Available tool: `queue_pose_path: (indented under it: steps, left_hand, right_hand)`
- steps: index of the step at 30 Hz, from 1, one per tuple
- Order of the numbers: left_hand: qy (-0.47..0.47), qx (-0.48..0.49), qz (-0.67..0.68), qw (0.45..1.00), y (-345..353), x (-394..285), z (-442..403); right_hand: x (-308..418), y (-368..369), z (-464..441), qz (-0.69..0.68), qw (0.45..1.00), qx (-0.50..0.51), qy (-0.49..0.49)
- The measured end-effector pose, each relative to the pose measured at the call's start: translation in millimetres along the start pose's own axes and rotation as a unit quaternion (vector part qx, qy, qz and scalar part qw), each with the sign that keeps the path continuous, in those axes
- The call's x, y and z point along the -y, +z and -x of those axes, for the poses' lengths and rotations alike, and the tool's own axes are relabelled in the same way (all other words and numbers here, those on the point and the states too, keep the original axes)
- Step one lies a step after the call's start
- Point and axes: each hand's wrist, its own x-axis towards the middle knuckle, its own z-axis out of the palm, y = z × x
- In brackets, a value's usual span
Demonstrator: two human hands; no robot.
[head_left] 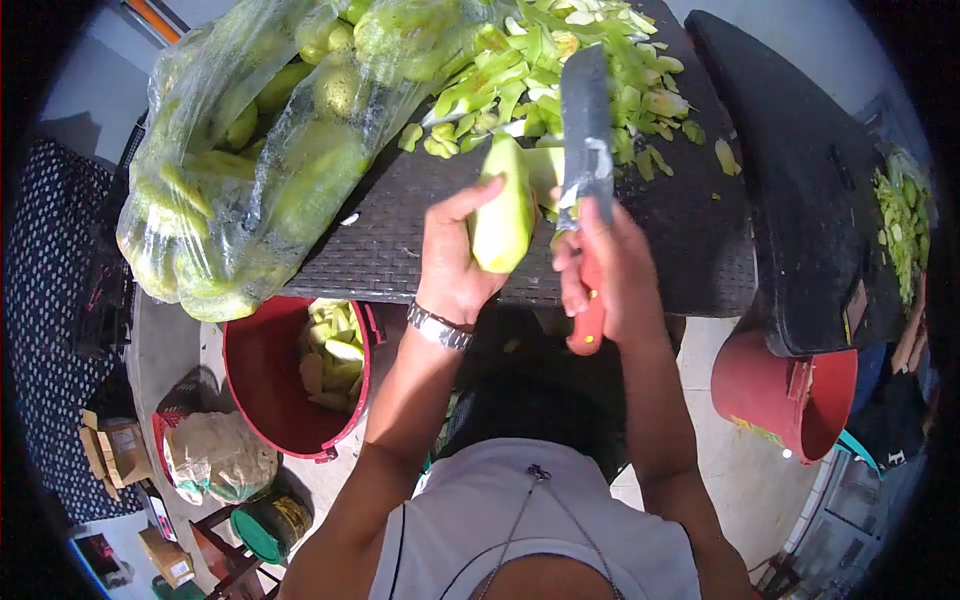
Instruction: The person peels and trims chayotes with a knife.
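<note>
Looks like we're mid-peel: left hand [455, 245] grips the green fruit [503, 220], near side of the peel pile [535, 75]; right hand [622, 265] holds the knife [586, 125]. Next stroke likely wants a shallow angle.

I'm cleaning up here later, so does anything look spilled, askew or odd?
Mostly the peelings: a few scraps lie strayed from the heap on the dark table. The plastic bag also seems to sag past the table's edge, so it looks slightly precarious. Nothing looks clearly wrong with the knife or the peeled fruit.
</note>
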Motion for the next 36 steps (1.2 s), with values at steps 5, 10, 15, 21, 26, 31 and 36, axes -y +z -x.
queue_pose_path:
  steps: [5, 10, 15, 21, 26, 31, 36]
  left_hand:
    - [0.020, 0.162, 0.115, 0.980, 33.9, -29.4, -14.5]
    - [0.024, 0.257, -0.005, 0.966, 41.2, -89.9, -37.7]
    - [0.063, 0.210, 0.001, 0.976, 40.1, -102.0, -48.5]
    - [0.029, 0.195, 0.005, 0.980, 12.4, -69.7, -62.7]
    - [0.016, 0.160, 0.051, 0.986, 32.3, -34.3, -62.3]
    - [0.093, -0.002, 0.016, 0.996, 58.8, -3.4, -50.7]
    - [0.135, -0.025, -0.014, 0.990, 61.7, 12.6, -46.3]
  right_hand:
    - [25.3, -24.4, 2.2, 0.152, 0.979, -0.093, -0.098]
    - [70.6, -38.9, 19.0, 0.288, 0.896, -0.256, -0.221]
    - [78.4, -58.1, -3.3, 0.176, 0.921, -0.241, -0.250]
    - [48.0, -51.9, -2.1, 0.126, 0.985, -0.105, -0.057]
    - [11.8, -24.7, 7.6, 0.172, 0.982, -0.054, -0.060]
    - [5.1, -11.3, 29.6, 0.191, 0.976, -0.050, -0.094]
    - [1.3, -12.9, 40.4, 0.204, 0.974, -0.069, -0.077]
